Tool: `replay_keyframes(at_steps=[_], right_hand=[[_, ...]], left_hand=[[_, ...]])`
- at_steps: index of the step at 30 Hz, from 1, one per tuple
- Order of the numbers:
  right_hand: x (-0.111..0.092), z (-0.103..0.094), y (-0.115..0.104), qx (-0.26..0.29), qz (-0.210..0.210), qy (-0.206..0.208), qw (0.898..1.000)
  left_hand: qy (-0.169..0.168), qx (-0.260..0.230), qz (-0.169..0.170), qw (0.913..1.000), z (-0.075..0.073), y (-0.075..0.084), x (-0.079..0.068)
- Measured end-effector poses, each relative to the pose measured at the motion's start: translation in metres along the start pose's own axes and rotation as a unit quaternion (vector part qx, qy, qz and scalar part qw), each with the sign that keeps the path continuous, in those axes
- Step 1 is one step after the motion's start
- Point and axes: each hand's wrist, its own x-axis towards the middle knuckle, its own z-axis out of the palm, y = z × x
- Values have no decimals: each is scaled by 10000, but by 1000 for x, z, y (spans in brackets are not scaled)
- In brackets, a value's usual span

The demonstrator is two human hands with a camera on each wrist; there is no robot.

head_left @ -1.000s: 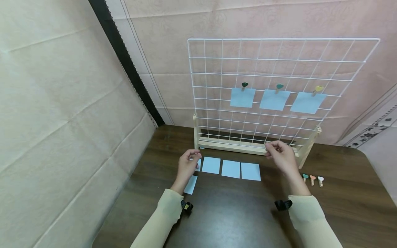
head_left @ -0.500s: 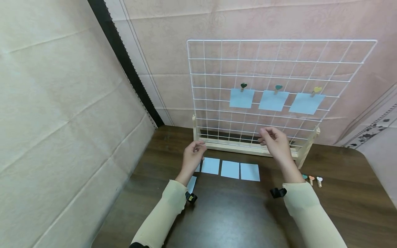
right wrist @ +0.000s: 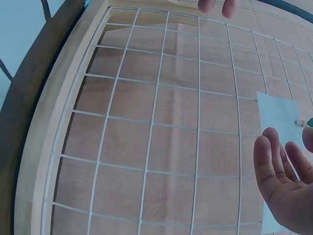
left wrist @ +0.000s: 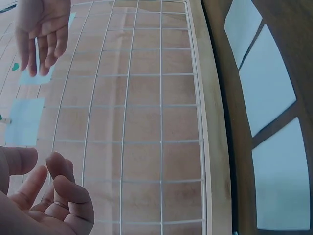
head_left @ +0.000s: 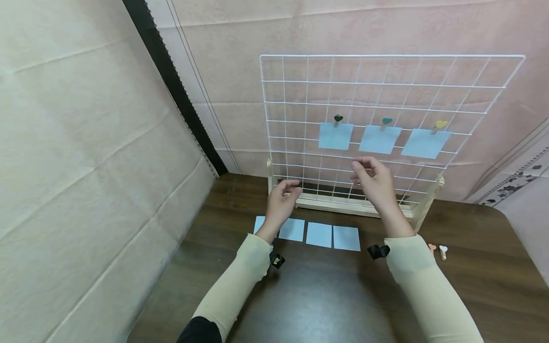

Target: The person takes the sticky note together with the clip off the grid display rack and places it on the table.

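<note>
My left hand (head_left: 280,205) is raised in front of the lower left of a white wire grid (head_left: 386,56), fingers loosely bent. Nothing shows between its thumb and fingers in the left wrist view. To its right, my right hand (head_left: 375,183) hovers before the grid, just below the hanging blue notes, with relaxed fingers and nothing visible in them. Three blue paper squares hang in a row: one (head_left: 336,136) under a dark green heart clip (head_left: 338,118), one (head_left: 380,140) under a teal clip (head_left: 387,121), one (head_left: 426,144) under a yellow clip (head_left: 441,124).
More blue squares (head_left: 319,235) lie in a row on the dark wooden table (head_left: 317,295), partly behind my left wrist. An orange clip (head_left: 432,247) and a white clip (head_left: 443,250) lie at the right. A wooden base (head_left: 339,206) supports the grid.
Both hands have risen toward the grid and drawn closer together. My left forearm now covers the lower-left loose square, and my right sleeve hides the teal clip on the table.
</note>
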Motion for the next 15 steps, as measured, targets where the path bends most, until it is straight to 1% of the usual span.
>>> replay_keyframes(at_steps=[7,11,15], right_hand=[[11,3,-9,63,-94,68,9999],[18,4,-14,85,-306,189,9993],[26,5,-21,17,-464,284,9985]], left_hand=[[-46,-39,242,9997,7,6,7],[-111,-58,304,9995,9,10,12],[-154,38,375,9992,10,17,19]])
